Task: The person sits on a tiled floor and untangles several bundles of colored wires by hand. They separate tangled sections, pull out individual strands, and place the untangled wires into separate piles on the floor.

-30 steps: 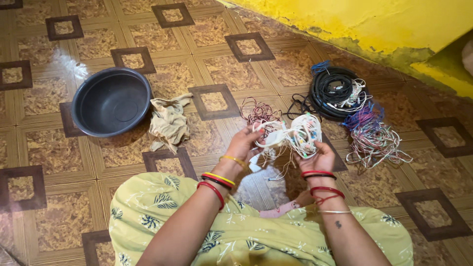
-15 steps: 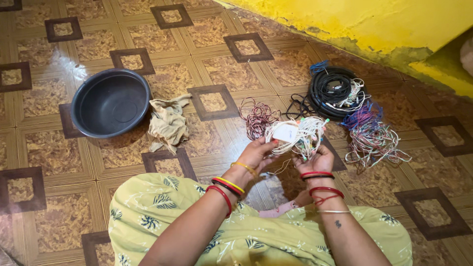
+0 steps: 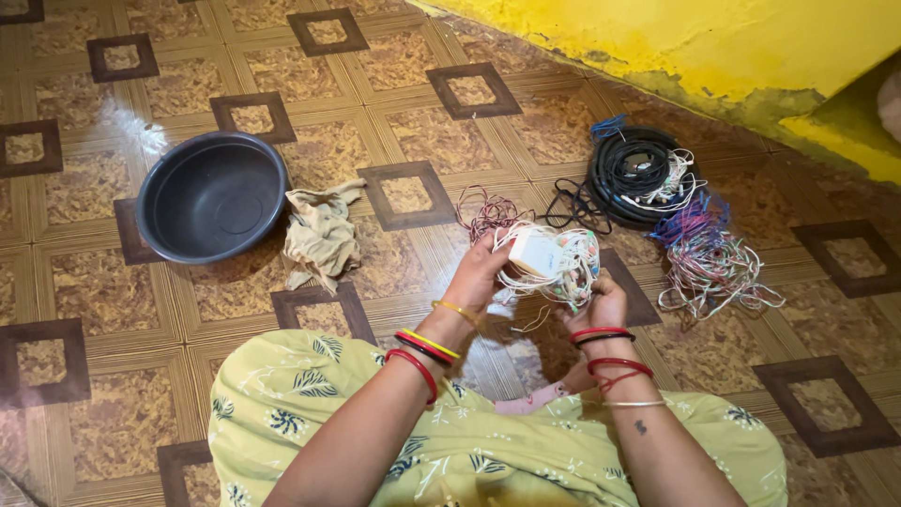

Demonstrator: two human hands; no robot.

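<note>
- Your white wire bundle [image 3: 563,263] now sits tighter and lower than a second ago: the loose loops that fanned out wide have been gathered in, and a small white block [image 3: 536,252] lies against the front of the coil.
- Your left hand [image 3: 481,272] has closed round the bundle's left side, thumb pressing beside the block; a second ago it was only pulling a strand from further out.
- Your right hand [image 3: 602,305] cups the bundle from below, fingers curled up into the wires, much as before. The two hands are close together, both clamped on the same bundle.
- Judging from this, the coil looks nearly gathered, with a few stray ends hanging beneath it.
- The bundle is held in the air above your lap, over the floor in front of your knees.
- Just behind it on the floor lies a red wire tangle [image 3: 488,211], partly hidden by your left hand.
- Further right sits a black cable coil [image 3: 631,169] with white wires on top, and beside it a blue and pink tangle [image 3: 709,258].
- To the left, a crumpled rag [image 3: 322,235] lies beside a dark basin [image 3: 211,195], touching or nearly touching its rim.
- The floor [image 3: 94,282] is glossy brown patterned tile with dark square frames; none of the floor items have shifted.
- A yellow wall [image 3: 704,38], its paint worn along the base, runs across the top right.
</note>
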